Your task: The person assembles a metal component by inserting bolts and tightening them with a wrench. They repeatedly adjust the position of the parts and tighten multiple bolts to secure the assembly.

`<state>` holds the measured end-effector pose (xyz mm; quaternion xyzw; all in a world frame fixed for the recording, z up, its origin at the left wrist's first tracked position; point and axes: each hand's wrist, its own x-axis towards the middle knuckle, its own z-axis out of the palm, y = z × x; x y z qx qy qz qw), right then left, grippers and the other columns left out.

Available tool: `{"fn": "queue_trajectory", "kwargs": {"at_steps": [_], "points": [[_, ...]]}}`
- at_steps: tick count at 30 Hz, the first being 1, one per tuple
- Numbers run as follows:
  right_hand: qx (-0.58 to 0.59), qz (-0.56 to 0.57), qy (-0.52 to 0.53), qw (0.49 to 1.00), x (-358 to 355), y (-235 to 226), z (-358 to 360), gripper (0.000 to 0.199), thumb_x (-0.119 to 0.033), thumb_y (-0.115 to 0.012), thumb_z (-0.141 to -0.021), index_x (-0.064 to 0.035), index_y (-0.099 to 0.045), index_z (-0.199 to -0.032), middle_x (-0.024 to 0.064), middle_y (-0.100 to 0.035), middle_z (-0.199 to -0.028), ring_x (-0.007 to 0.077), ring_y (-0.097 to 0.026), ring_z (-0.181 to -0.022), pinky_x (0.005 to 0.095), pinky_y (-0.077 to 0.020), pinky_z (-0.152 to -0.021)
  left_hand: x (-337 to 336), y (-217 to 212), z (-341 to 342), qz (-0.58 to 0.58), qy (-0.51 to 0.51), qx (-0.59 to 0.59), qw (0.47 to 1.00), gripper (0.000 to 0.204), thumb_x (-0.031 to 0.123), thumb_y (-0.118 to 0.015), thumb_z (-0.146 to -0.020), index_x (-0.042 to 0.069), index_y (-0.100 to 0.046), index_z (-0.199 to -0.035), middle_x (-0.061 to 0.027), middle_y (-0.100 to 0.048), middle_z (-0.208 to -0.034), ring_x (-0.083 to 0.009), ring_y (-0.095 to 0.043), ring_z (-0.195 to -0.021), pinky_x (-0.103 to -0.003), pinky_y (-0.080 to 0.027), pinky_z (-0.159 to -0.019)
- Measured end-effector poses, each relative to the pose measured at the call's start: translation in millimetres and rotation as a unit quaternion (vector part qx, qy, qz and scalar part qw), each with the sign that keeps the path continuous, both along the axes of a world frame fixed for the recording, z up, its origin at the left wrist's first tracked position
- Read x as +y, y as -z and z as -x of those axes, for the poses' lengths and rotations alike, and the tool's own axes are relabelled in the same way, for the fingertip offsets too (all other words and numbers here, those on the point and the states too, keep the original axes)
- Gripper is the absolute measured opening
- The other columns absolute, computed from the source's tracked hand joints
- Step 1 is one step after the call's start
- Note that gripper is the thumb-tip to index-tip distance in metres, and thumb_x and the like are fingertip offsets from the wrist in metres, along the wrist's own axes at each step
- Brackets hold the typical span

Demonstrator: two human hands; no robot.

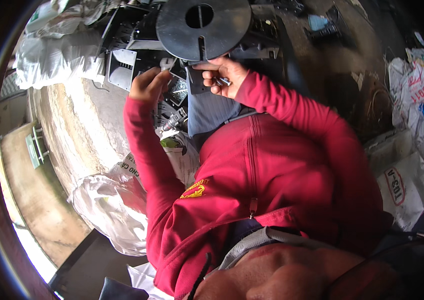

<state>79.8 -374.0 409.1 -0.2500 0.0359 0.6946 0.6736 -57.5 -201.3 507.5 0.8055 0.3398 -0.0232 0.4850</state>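
A black round plate (172,31) with a centre hole and a slot lies at the top middle, over black plastic parts. My left hand (150,85) is closed, just below left of the plate. Right by its fingertips is a small pale piece (166,63); what the fingers pinch is hidden. My right hand (229,75) is closed around small shiny metal pieces (222,81), perhaps screws. Its index finger and thumb reach to the plate's near edge, by the slot. A silver and black cylindrical tool (176,119) lies below, beside my blue-clad leg.
White plastic sacks (62,60) are heaped at the far left, and another bag (109,207) sits by my left arm. More printed sacks (417,95) stand along the right. A dark object with a blue patch (322,22) lies on the floor at upper right.
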Motion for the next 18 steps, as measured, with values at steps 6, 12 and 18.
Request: {"fn": "queue_trajectory", "kwargs": {"at_steps": [6,12,18], "points": [[0.127,-0.045,-0.05,0.99,-56,-28,-2,0.074,-0.058,-0.041,-0.085,0.0014,-0.041,-0.129,0.0134,-0.053,-0.122,0.0269,-0.048,-0.116,0.0351,-0.0399,-0.09,-113,41,14,-0.006,0.059,-0.298,0.953,0.017,0.0,-0.069,-0.073,0.003,-0.065,-0.089,-0.0055,-0.063,-0.078,-0.0118,-0.056,-0.068,-0.02,-0.042,-0.058],[0.156,-0.028,-0.046,0.986,-77,-33,-4,0.076,-0.064,-0.036,-0.084,-0.0055,-0.04,-0.132,0.0141,-0.049,-0.127,0.0238,-0.049,-0.115,0.0399,-0.0398,-0.095,-147,23,-27,-0.268,0.251,-0.238,0.899,0.037,0.003,-0.071,-0.064,0.009,-0.066,-0.1,-0.0101,-0.062,-0.101,-0.0248,-0.064,-0.08,-0.033,-0.052,-0.066],[0.121,0.026,-0.03,0.992,-90,-19,-5,0.069,-0.06,-0.039,-0.086,-0.0052,-0.046,-0.126,0.0104,-0.053,-0.122,0.0223,-0.053,-0.108,0.0346,-0.0405,-0.094,-151,34,-42,-0.341,0.315,-0.247,0.851,0.038,0.028,-0.071,-0.064,0.01,-0.063,-0.096,-0.0047,-0.061,-0.092,-0.0236,-0.063,-0.071,-0.034,-0.051,-0.054]]}}
